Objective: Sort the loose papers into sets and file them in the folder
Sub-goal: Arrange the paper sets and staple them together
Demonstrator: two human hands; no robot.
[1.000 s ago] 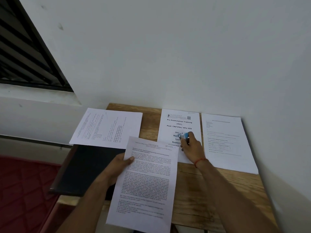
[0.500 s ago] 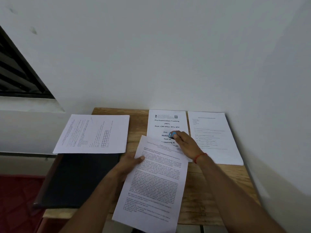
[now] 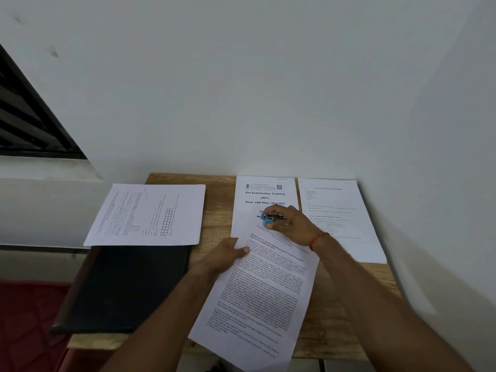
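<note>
Both hands reach forward over the wooden worktop (image 3: 214, 189). The left hand (image 3: 222, 257) grips the left edge of a densely printed sheet (image 3: 257, 291), thumb on top. The right hand (image 3: 292, 224), a red cord (image 3: 316, 240) at its wrist, curls round a small blue and metal item (image 3: 268, 223), too small to name, above the "Pre Examination Training" sheet (image 3: 264, 194).

The printed sheet lies askew across that title sheet's near end, under the right forearm. A form sheet (image 3: 338, 210) lies just beside the title sheet, close to the right wall. A grid sheet (image 3: 150, 213) covers the far edge of the black folder (image 3: 126, 285).

The printed sheet overhangs the near edge, and the grid sheet overhangs the left. Bare wood shows between the grid sheet and the title sheet.
</note>
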